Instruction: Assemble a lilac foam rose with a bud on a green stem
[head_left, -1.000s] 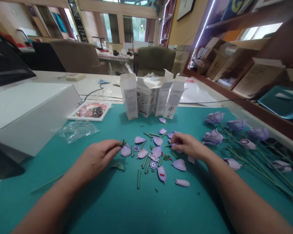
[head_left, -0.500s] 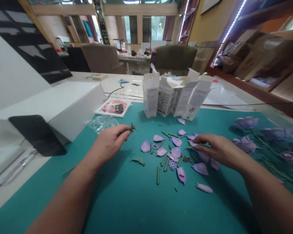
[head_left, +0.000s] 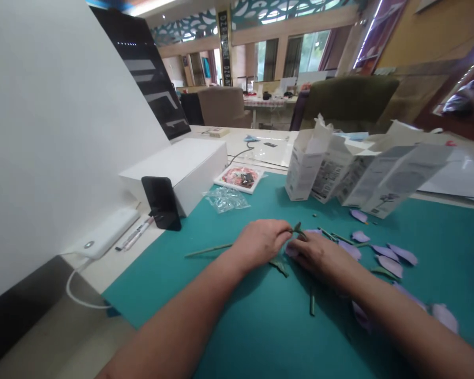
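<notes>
My left hand (head_left: 260, 243) is closed in a pinch on a thin green stem (head_left: 207, 250) that runs left across the teal mat (head_left: 260, 326); a small green leafy tip (head_left: 297, 228) shows at its fingertips. My right hand (head_left: 319, 255) meets the left one fingertip to fingertip, fingers curled over a small lilac piece that I cannot make out. A green leaf (head_left: 279, 266) lies just under both hands. Loose lilac petals (head_left: 391, 260) and short green stem pieces (head_left: 312, 305) are scattered to the right.
Open white cartons (head_left: 332, 168) stand at the back of the mat. A crumpled clear bag (head_left: 226, 199), a small tray (head_left: 240, 178), a black phone (head_left: 161, 202) leaning on a white box (head_left: 177, 168), pens and a white power bank (head_left: 105, 237) sit left.
The view has swung left and lifted. My left hand with the stem moved right and my right hand left, so they now meet at the stem's tip.
</notes>
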`<action>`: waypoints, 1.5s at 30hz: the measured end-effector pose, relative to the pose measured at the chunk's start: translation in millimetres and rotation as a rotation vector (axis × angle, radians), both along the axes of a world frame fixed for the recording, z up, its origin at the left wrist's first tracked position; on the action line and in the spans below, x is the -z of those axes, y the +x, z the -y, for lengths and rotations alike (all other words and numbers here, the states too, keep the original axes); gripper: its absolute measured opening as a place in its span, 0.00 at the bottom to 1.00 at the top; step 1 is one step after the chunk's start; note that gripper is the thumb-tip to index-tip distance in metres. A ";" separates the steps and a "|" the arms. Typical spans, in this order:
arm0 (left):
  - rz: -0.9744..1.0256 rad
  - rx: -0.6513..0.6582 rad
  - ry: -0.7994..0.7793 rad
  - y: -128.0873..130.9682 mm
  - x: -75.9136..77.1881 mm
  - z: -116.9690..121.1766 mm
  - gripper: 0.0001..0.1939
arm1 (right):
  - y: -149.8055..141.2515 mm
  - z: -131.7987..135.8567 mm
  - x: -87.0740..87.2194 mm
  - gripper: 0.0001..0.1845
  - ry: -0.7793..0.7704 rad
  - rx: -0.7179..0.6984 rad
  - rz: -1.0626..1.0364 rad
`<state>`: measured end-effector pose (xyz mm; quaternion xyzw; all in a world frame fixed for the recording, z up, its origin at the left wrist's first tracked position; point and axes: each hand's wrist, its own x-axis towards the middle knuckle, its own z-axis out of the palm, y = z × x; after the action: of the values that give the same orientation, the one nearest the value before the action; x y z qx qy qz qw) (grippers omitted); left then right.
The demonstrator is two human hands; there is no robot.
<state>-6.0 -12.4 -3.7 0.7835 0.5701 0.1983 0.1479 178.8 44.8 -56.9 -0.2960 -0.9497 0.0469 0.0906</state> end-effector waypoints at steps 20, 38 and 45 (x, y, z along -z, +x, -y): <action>0.052 -0.099 -0.061 -9.2 -12.9 -4.1 0.16 | 114.2 -1.9 -19.0 0.11 -0.228 0.552 -0.288; 0.024 -0.060 -0.019 -9.1 -4.9 -9.3 0.17 | 78.5 17.6 -26.7 0.17 -0.087 0.285 -0.233; -0.007 -0.046 -0.031 -7.2 -3.3 -10.8 0.19 | 156.3 30.6 -29.7 0.18 -0.031 0.454 -0.195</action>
<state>-13.2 -1.7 -0.4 0.7684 0.5914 0.1903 0.1534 335.1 14.2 -27.2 -0.4973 -0.8448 0.0684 0.1854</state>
